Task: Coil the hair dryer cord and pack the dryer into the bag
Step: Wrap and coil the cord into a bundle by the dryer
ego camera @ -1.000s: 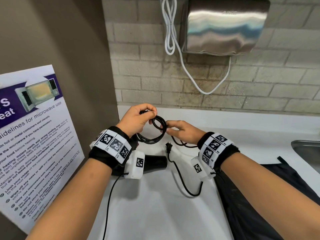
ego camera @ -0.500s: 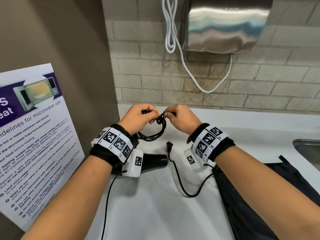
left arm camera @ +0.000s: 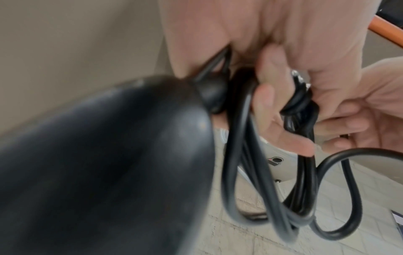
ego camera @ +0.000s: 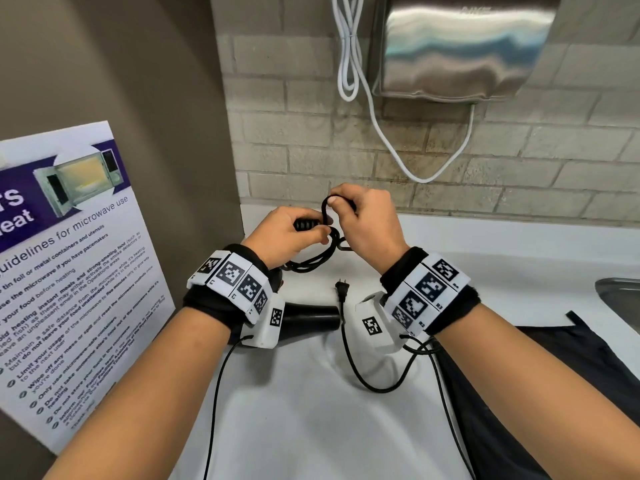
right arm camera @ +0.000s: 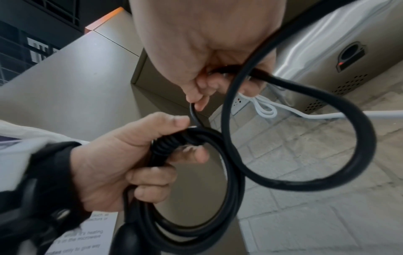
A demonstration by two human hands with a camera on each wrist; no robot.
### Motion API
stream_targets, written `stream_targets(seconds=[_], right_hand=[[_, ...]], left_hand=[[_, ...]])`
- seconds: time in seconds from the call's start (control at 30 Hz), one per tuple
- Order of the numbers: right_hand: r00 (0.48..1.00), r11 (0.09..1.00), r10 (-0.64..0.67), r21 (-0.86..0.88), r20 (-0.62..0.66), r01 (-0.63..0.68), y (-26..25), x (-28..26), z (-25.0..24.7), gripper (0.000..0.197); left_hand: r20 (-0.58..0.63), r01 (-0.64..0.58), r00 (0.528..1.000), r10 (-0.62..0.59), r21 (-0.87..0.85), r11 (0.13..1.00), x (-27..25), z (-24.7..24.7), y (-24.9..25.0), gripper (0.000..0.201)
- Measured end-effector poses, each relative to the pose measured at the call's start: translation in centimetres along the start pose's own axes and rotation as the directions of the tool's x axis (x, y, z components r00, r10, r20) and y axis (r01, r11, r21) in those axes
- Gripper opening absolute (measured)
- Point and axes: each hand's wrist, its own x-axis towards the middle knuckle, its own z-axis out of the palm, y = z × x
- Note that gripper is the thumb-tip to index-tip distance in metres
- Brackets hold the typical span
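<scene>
Right, I'm mid-coil now: my left hand [ego camera: 289, 237] is clenched around the gathered loops of the cord [right arm camera: 226, 172], gripping them at the ribbed collar where the cord leaves the dryer, and my right hand [ego camera: 367, 223] pinches a fresh loop just above, grip closed on that strand between thumb and fingertips. To do this turn well, I reckon I should lay the new loop flat against the ones already held, match its size to them, and let the left thumb trap it before the right lets go; a twist in the strand would make the bundle spring apart. The slack trails down across the white tabletop [ego camera: 294, 410] to the plug [ego camera: 341, 289], which lies free between my wrists, so there's some length left to feed in. The cord is black, smooth and fairly stiff, holding round loops rather than flopping. The hair dryer [ego camera: 311, 317] is black too, its barrel showing under my left wrist, though I can't tell whether it rests on the tabletop or hangs from the cord. The bag [ego camera: 554, 375], dark cloth, lies flat at my right, near the sink's edge.
</scene>
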Motion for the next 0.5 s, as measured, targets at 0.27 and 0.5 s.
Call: stream_targets(seconds=[0.27, 0.5], right_hand=[[0.99, 0.99, -0.119, 0.063, -0.069, 0.124, -0.3, -1.2, -0.1, 0.017], [0.998, 0.972, -0.017, 0.233, 0.055, 0.004, 0.7, -1.2, -1.6, 0.014]], left_hand=[[0.016, -0.047, 0.999, 0.047, -0.029, 0.998, -0.2, 0.0, 0.2, 0.013], [-0.158, 0.037, 0.984, -0.087, -0.297, 0.954, 0.4, 0.1, -0.5, 0.024]])
